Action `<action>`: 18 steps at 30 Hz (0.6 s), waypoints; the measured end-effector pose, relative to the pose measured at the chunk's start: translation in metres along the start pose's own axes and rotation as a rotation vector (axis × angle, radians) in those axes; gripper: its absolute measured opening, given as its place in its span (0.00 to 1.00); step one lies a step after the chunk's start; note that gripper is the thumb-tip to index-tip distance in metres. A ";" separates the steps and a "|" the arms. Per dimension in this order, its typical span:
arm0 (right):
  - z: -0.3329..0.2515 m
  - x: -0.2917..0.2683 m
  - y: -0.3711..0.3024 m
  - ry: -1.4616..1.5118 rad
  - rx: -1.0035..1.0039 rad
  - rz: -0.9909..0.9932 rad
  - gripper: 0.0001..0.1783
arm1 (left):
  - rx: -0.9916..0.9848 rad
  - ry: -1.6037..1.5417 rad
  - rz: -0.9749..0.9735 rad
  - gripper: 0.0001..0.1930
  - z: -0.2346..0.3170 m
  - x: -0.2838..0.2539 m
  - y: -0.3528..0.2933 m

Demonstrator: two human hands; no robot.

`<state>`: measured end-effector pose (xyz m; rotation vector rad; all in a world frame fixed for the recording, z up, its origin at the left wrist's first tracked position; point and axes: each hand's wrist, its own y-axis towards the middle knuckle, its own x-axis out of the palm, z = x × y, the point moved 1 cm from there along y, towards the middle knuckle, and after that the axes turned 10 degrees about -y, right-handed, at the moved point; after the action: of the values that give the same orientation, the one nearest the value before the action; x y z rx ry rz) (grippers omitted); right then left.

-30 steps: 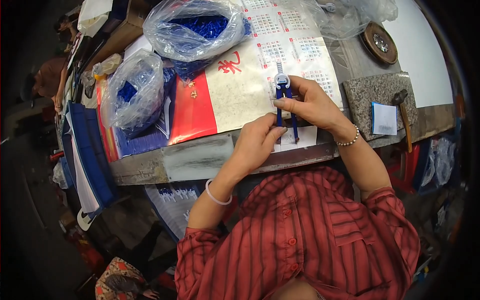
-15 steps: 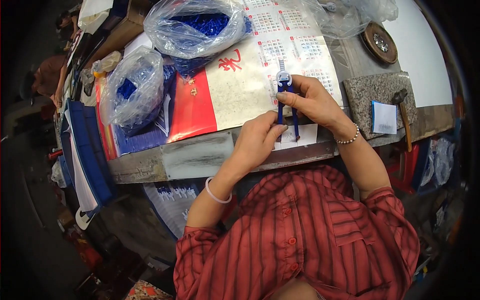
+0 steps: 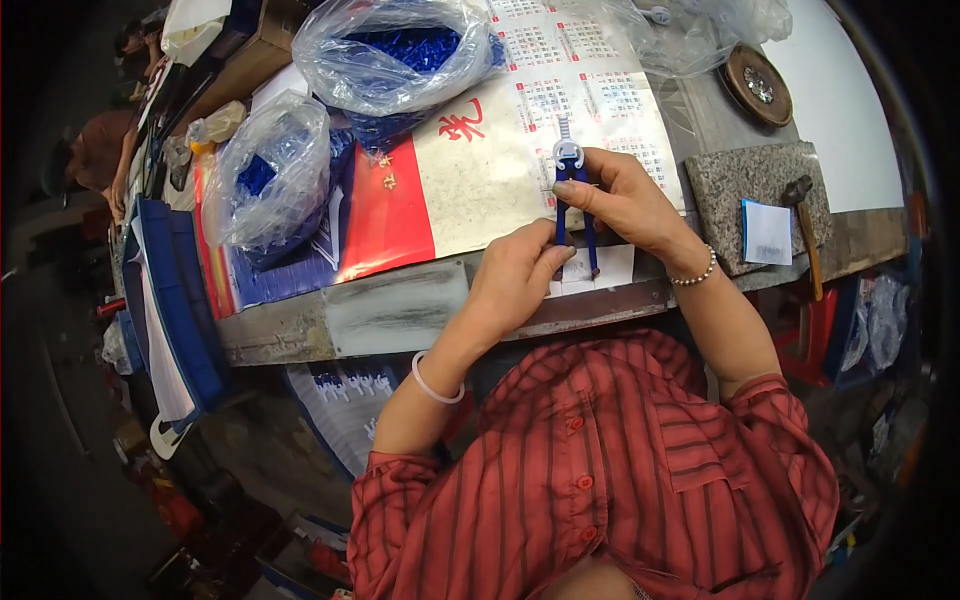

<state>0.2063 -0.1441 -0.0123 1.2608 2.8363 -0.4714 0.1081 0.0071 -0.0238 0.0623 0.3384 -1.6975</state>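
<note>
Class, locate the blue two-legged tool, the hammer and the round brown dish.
Blue two-legged tool [image 3: 561, 222], head view: left leg.
Hammer [image 3: 808, 240], head view: handle.
Round brown dish [image 3: 741, 66], head view: bare inside.

Tool [image 3: 569, 155]: looks smooth plas., semi-gloss. Big bag [image 3: 335, 78] + small bag [image 3: 290, 150]: thin clr plas., crinkled, v. shiny. Calendar [image 3: 465, 205]: glossy ppr, red part esp. Slab [image 3: 722, 190]: speckled, looks like stone. Hammer [image 3: 813, 255]: wd handle, dk metal head. Notepad [image 3: 768, 236]: matt ppr. Shirt [image 3: 630, 500]: matt cloth, creased. Bracelet [image 3: 698, 280]: smooth beads, shiny. Panel [image 3: 395, 312]: smooth, scuffed, mat'l unclear.
</note>
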 end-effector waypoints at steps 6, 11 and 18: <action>-0.003 0.002 0.001 -0.008 -0.027 0.016 0.15 | -0.047 -0.004 -0.005 0.08 0.002 -0.002 0.001; -0.007 0.001 -0.001 0.002 -0.046 0.023 0.15 | -0.037 -0.017 0.008 0.07 0.005 0.000 -0.001; -0.013 0.001 -0.047 0.156 0.050 -0.045 0.13 | -0.080 -0.262 -0.056 0.07 0.043 -0.004 -0.038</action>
<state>0.1728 -0.1699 0.0129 1.2995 3.0049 -0.4669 0.0783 0.0044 0.0249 -0.2295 0.2127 -1.7215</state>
